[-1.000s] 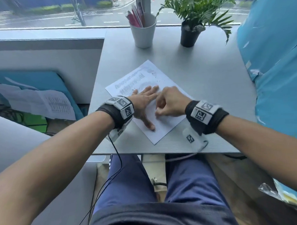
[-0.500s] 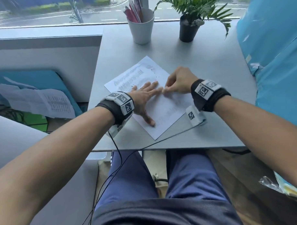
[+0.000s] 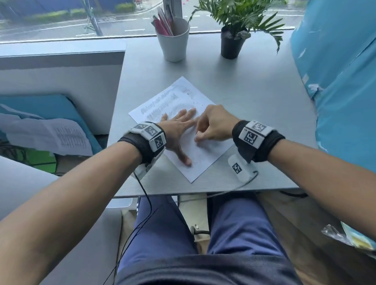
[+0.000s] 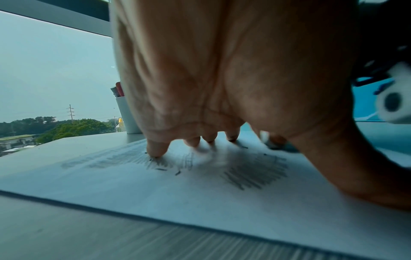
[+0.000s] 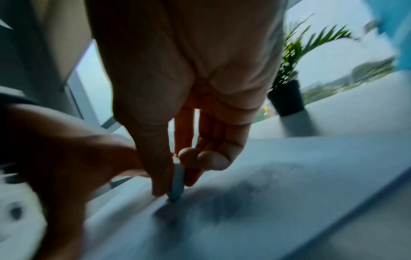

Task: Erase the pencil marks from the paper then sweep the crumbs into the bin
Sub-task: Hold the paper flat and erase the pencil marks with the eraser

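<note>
A white sheet of paper (image 3: 206,156) lies slanted on the grey desk (image 3: 256,97), with grey pencil shading (image 4: 255,174) and dark crumbs (image 4: 161,169) on it. My left hand (image 3: 178,130) lies flat on the sheet with fingers spread, holding it down. My right hand (image 3: 212,126) sits just right of it, fingers curled. In the right wrist view its thumb and fingers pinch a small pale eraser (image 5: 177,183) whose tip touches the smudged paper (image 5: 278,202). No bin is in view.
A white cup of pens (image 3: 173,40) and a potted plant (image 3: 232,42) stand at the desk's far edge by the window. A blue surface (image 3: 347,94) rises on the right. Loose papers (image 3: 54,136) lie beyond the desk's left edge.
My right hand has rubbed back and forth: from near me up toward the sheet's far side, then back down to the middle. The left hand has stayed flat on the paper.
</note>
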Available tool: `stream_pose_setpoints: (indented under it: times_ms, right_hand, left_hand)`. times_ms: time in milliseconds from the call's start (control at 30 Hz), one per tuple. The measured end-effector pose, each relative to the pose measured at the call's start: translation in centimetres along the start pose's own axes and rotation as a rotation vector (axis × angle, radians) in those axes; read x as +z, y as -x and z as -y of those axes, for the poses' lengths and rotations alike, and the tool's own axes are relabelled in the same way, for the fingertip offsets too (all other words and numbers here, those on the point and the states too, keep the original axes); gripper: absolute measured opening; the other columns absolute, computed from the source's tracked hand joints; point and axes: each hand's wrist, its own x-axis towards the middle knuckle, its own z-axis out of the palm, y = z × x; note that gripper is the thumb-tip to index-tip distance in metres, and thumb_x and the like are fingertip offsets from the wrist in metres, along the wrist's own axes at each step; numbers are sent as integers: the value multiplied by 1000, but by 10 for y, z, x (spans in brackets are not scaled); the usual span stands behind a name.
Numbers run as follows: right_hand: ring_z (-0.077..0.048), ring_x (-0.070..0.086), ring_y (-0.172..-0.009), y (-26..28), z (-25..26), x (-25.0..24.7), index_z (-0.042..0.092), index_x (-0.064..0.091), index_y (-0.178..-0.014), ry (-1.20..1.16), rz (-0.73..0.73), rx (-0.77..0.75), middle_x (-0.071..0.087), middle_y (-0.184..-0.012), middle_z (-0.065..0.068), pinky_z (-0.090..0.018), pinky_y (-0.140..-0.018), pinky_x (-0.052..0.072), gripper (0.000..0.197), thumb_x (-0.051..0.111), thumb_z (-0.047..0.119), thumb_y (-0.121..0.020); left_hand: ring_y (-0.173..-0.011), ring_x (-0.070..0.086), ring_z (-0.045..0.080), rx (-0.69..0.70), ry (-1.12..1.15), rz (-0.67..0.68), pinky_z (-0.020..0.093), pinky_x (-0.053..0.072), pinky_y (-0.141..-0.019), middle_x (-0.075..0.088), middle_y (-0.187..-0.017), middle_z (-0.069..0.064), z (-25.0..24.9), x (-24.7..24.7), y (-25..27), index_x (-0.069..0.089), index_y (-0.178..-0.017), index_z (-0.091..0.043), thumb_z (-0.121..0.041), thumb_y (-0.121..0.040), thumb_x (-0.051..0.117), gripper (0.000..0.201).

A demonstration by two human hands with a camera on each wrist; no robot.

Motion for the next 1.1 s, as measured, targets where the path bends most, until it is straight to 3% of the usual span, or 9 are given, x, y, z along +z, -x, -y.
stream_pose_setpoints:
  times_ms: [100,200,367,533,667,833,967,1033,1100]
  right_hand:
    - [3,55,-54,-8,-11,-14,17,77,-75,-3,-22,37,68,-63,8,-6,-50,37,13,83,28,-70]
    - [-8,60,-66,-18,-19,-29,12,79,-81,1,-179,99,73,-75,-2,-16,-62,40,17,81,26,-72]
    - [0,53,-54,5,1,-1,17,76,-72,64,25,-9,64,-61,8,-11,-51,36,13,82,28,-69]
    - [-7,61,-65,-15,-17,-29,13,79,-79,18,-172,114,73,-73,0,-19,-65,49,19,83,28,-69]
    - [1,55,-56,6,1,-1,18,77,-75,63,13,7,64,-63,10,-5,-47,35,12,83,27,-70]
    - [-7,59,-65,-13,-19,-30,13,78,-80,7,-167,108,72,-73,0,-9,-54,37,17,82,27,-71]
    - [-1,52,-52,6,-2,-4,15,76,-72,40,-32,12,63,-60,6,-11,-50,37,9,81,23,-70]
    - [-3,57,-57,3,-10,-10,15,77,-74,39,-16,28,68,-65,4,-9,-50,38,11,81,25,-71]
    - [-10,64,-70,-7,-21,-25,14,78,-78,11,-117,98,72,-73,0,-15,-61,44,15,81,27,-72]
  left_hand:
    - [-150,-24,16,-4,20,7,68,-5,-116,-27,-163,-8,1,-2,1,-12,-158,-35,-67,-47,89,153]
    - [-150,-23,15,-8,34,12,65,-6,-115,-27,-163,-10,-1,-3,3,-13,-157,-36,-67,-47,89,153]
    - [-149,-25,15,-21,11,22,66,-7,-114,-29,-162,-10,-2,-3,2,-14,-157,-36,-68,-48,88,153]
    - [-150,-23,15,-23,28,13,66,-6,-114,-27,-163,-10,-5,-5,6,-13,-157,-36,-65,-48,89,153]
    - [-149,-25,16,-30,-14,34,68,-5,-116,-30,-161,-10,-5,-6,6,-13,-157,-35,-67,-50,88,151]
    - [-150,-23,17,-30,-3,39,70,-2,-115,-29,-162,-9,-7,-8,6,-13,-156,-41,-66,-48,89,150]
    - [-150,-24,17,-37,-17,46,70,-1,-115,-30,-162,-8,-9,-7,7,-13,-156,-38,-65,-51,89,149]
    - [-150,-24,17,-34,-4,46,71,-2,-115,-30,-162,-8,-9,-9,7,-14,-156,-40,-64,-50,89,149]
    - [-150,-24,17,-29,9,43,71,-2,-115,-29,-162,-9,-8,-8,7,-14,-155,-42,-64,-50,89,149]
